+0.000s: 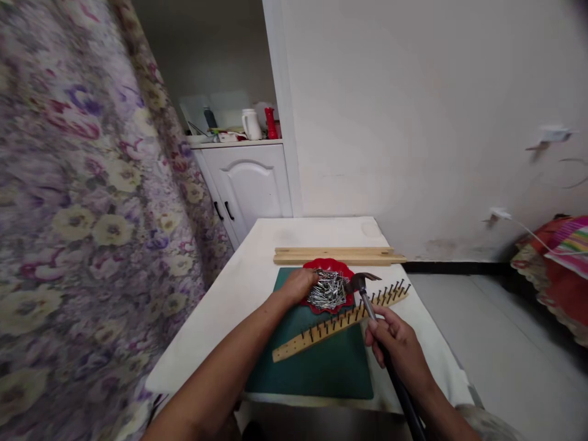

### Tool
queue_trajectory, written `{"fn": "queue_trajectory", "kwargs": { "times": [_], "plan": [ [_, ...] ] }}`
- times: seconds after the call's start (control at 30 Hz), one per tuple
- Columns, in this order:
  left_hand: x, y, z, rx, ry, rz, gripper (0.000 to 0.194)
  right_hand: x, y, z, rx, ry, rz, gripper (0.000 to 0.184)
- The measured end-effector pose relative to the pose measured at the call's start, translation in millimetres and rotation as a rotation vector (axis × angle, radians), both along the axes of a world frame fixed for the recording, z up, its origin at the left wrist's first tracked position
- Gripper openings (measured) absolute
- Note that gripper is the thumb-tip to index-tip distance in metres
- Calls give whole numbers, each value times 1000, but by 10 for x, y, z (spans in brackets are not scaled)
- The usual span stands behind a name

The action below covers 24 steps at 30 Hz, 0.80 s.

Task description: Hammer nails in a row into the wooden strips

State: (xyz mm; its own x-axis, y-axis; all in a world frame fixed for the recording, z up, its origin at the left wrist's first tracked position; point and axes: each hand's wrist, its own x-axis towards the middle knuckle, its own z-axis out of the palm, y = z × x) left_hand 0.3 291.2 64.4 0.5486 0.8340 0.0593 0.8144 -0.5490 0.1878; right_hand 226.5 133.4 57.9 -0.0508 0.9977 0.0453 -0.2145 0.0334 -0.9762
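Observation:
My right hand (399, 344) is wrapped round the shaft of a claw hammer (371, 307), whose head is raised in front of the red dish's right side. At the left edge of the scalloped red dish (337, 264), my left hand (301, 285) is closed, its fingertips among the loose silver nails (329, 290). What those fingertips hold is too small to make out. A wooden strip (287, 351) lies slantwise in front of the dish, with two rows of dark nails standing upright in it. Small holes show at its near left end.
Under the dish and strip is a green mat (316, 375) on a white-covered table (220, 334). More wooden strips (333, 257) lie behind the dish. A floral curtain (101, 214) hangs at left, and a white cabinet (252, 184) stands beyond the table.

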Motion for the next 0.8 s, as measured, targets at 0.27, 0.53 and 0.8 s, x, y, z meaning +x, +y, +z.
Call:
{"fn": "queue_trajectory", "kwargs": {
  "times": [0.27, 0.53, 0.8],
  "plan": [
    [-154, -238, -90, 112, -269, 106, 21, 17, -6, -12, 2, -1, 15, 32],
    [-526, -779, -247, -64, -670, 324, 21, 5, -17, -30, 5, -5, 18, 33],
    [-802, -1225, -284, 28, -370, 294, 20, -33, -29, -93, 20, -38, 30, 34]
  ]
}}
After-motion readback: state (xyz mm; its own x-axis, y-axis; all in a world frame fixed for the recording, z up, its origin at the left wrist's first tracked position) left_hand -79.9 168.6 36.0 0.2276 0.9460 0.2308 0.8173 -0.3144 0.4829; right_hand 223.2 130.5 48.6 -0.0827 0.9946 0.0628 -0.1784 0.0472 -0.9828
